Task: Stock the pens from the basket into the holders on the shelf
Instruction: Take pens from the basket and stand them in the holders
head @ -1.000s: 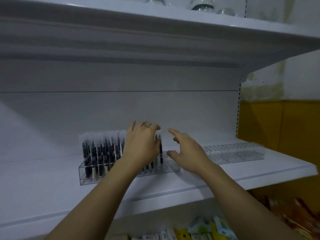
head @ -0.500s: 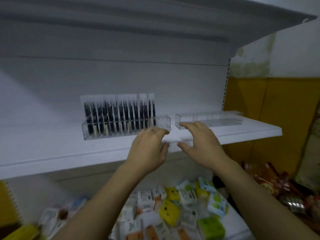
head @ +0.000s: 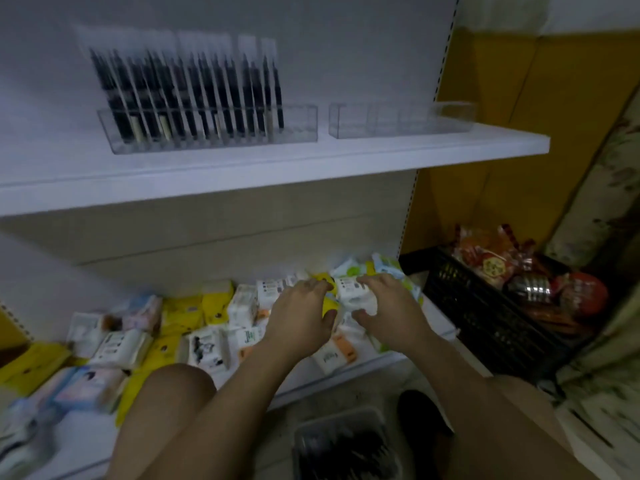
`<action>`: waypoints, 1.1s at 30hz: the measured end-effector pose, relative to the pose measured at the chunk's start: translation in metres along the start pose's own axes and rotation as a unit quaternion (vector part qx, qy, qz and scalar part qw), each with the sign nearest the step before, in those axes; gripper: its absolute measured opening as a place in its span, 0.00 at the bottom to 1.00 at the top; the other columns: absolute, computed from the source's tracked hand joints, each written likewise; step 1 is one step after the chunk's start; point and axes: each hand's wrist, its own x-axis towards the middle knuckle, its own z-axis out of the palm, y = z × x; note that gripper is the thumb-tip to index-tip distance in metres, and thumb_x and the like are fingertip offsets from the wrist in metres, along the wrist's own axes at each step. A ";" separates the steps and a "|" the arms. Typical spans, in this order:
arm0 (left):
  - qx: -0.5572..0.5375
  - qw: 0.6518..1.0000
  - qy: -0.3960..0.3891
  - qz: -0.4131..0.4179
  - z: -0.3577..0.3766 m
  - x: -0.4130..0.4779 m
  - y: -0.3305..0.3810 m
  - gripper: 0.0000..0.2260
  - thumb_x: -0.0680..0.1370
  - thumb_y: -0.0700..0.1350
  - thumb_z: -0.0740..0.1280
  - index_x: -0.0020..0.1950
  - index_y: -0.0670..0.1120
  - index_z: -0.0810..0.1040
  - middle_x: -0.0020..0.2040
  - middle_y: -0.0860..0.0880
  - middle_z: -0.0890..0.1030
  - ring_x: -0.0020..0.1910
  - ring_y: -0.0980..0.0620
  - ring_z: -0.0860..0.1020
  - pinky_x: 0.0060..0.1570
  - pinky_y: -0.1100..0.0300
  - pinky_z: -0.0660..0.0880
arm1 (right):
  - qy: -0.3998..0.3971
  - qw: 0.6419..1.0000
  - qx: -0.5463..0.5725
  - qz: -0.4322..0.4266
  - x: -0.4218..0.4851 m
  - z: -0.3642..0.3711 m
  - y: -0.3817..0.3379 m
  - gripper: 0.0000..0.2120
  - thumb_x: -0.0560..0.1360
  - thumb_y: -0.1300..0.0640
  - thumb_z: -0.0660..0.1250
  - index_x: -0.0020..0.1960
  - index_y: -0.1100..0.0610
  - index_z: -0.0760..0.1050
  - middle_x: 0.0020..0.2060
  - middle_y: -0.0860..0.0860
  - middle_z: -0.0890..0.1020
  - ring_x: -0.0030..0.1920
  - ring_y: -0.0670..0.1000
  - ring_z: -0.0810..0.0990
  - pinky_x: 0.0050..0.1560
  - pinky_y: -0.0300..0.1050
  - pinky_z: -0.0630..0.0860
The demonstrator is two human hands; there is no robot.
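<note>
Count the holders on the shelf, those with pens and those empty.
Holders with pens: 1
Empty holders: 1
Total: 2

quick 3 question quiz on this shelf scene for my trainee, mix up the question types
1. True or false: the right holder is empty.
2. Where is the basket? A: on the shelf beside the holders. B: on the floor by the person's legs. C: inside the black crate.
3. Fill in: the left holder has its free slots at its ____ end.

Key: 1 true; 2 B; 3 right.
</note>
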 end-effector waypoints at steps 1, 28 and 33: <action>0.000 1.000 -0.014 -0.007 0.012 -0.005 -0.002 0.20 0.78 0.53 0.64 0.69 0.50 0.70 0.65 0.48 0.75 0.62 0.47 0.72 0.59 0.54 0.69 | -0.015 1.000 0.000 0.009 -0.004 0.013 0.006 0.29 0.74 0.48 0.70 0.72 0.52 0.66 0.68 0.52 0.69 0.67 0.55 0.69 0.64 0.51 0.68; -0.125 0.891 -0.390 -0.195 0.232 -0.095 -0.049 0.11 0.79 0.46 0.62 0.57 0.43 0.79 0.53 0.46 0.80 0.52 0.48 0.78 0.51 0.57 0.77 | -0.400 0.905 -0.019 0.140 -0.089 0.205 0.123 0.14 0.79 0.53 0.63 0.62 0.57 0.73 0.56 0.58 0.79 0.47 0.54 0.75 0.53 0.49 0.75; -0.191 0.846 -0.444 -0.227 0.292 -0.114 -0.037 0.10 0.80 0.44 0.62 0.57 0.41 0.78 0.54 0.43 0.79 0.50 0.49 0.76 0.47 0.60 0.74 | -0.459 0.868 -0.044 0.183 -0.097 0.227 0.148 0.03 0.79 0.56 0.62 0.51 0.55 0.72 0.41 0.52 0.74 0.40 0.53 0.72 0.47 0.48 0.70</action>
